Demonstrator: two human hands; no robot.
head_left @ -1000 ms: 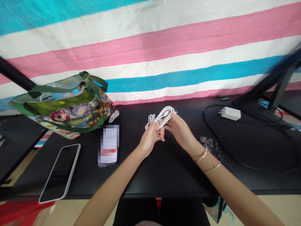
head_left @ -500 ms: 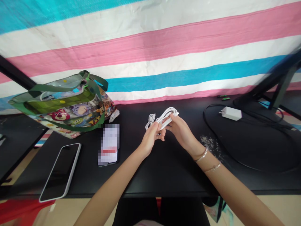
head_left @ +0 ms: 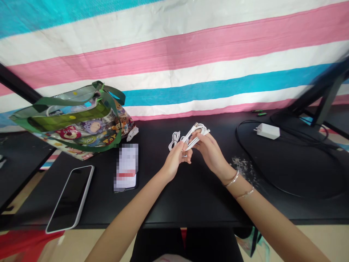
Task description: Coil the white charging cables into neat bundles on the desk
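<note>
A white charging cable (head_left: 200, 128), folded into a loose coil, is held between both hands above the black table. My left hand (head_left: 176, 158) pinches the near end of the coil between thumb and fingers. On the far end, my right hand (head_left: 209, 151) closes its thumb and fingers around the loops; bracelets circle that wrist. A connector end sticks up at the top of the coil, and another points right above the right thumb. Just beyond the left fingers lies a second white cable bundle (head_left: 174, 139), tied in the middle.
A cartoon-print bag (head_left: 89, 127) with green handles stands at the back left. Before it lie a lit phone (head_left: 127, 165) and a dark-screened phone (head_left: 71, 198). At right are a white plug adapter (head_left: 268, 131), a black cable (head_left: 253, 167) and green bits (head_left: 261, 114).
My right hand has shifted slightly on the coil, and its thumb now lies lower across the loops. The connector ends show more clearly at the top. My left hand has stayed put.
</note>
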